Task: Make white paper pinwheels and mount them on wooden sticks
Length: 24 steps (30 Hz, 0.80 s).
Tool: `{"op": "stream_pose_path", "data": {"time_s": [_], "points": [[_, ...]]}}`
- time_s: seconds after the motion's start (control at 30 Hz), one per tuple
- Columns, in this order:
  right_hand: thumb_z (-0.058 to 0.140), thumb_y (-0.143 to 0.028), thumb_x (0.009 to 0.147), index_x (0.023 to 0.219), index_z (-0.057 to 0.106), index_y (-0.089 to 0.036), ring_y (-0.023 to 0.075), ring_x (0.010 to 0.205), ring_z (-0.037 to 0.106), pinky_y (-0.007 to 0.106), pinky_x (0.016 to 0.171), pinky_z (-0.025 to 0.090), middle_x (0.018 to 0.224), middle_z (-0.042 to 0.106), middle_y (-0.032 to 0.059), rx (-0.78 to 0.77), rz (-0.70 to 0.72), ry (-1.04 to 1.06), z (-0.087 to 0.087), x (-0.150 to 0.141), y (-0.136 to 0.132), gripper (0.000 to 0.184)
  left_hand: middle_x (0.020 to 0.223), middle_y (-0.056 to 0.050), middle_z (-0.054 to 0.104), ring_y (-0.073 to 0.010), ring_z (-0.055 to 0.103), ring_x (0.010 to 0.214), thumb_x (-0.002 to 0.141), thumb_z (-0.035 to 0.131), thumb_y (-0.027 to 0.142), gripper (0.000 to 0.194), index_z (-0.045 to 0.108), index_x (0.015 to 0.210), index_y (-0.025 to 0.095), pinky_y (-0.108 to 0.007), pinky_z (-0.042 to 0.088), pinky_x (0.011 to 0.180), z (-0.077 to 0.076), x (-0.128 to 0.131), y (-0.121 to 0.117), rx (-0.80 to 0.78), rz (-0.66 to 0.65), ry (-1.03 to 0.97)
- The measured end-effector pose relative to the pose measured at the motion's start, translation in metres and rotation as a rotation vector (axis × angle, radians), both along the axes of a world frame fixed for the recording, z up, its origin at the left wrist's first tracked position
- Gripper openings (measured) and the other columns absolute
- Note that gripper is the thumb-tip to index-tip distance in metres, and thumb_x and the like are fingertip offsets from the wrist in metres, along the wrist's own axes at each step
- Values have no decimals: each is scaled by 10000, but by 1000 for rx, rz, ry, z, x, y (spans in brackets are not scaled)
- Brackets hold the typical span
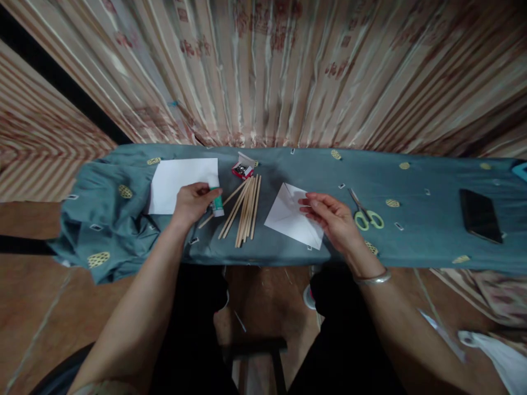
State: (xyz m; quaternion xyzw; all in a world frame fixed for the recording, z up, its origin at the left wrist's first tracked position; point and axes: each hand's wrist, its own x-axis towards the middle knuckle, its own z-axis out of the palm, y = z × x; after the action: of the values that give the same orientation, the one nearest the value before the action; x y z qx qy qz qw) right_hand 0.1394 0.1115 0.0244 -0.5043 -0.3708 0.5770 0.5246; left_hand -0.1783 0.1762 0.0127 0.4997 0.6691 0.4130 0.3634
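A green and white glue stick stands nearly upright in my left hand, pinched between thumb and fingers. That hand is over the right edge of a white sheet of paper. My right hand hovers at the right side of a smaller creased square of white paper, its fingers loosely stretched and slightly apart; I cannot tell whether they touch the paper. Between the hands lies a bundle of thin wooden sticks. Behind the sticks sits a small red box with its lid up and small shiny metal pieces inside.
Scissors with light green handles lie right of my right hand. A black phone rests farther right, and a blue object shows at the far right edge. A teal patterned cloth covers the narrow table, with a pleated curtain behind it.
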Motion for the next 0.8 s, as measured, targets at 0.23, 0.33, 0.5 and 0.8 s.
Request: {"op": "stream_pose_path", "data": {"time_s": [0.23, 0.33, 0.5, 0.8], "points": [[835, -444, 676, 935, 730, -234, 151, 777, 699, 288, 716, 558, 934, 772, 35, 8, -27, -102, 1, 27, -13, 349, 622, -29, 612, -208, 552, 635, 651, 691, 392, 198, 629, 616, 207, -305, 356, 602, 3, -2, 15, -4, -148, 612], [833, -436, 684, 937, 731, -233, 160, 769, 697, 307, 721, 561, 924, 771, 39, 3, -24, -110, 3, 32, -15, 340, 672, -43, 651, -235, 585, 693, 675, 683, 373, 149, 654, 641, 231, -308, 356, 621, 4, 9, 14, 32, -239, 734], [832, -446, 675, 921, 731, -238, 150, 768, 693, 280, 690, 548, 906, 771, 31, 17, -42, -107, 4, 35, -15, 337, 639, -41, 618, -229, 570, 655, 703, 687, 413, 225, 618, 599, 227, -309, 311, 591, 0, 26, 10, 41, -313, 798], [668, -327, 824, 914, 728, -254, 211, 880, 686, 401, 899, 515, 942, 759, 30, 279, -65, -711, -12, 55, -15, 131, 887, -47, 637, -239, 570, 869, 776, 726, 420, 352, 685, 1010, 160, -337, 440, 808, 5, 29, -7, 324, -238, 651]]}}
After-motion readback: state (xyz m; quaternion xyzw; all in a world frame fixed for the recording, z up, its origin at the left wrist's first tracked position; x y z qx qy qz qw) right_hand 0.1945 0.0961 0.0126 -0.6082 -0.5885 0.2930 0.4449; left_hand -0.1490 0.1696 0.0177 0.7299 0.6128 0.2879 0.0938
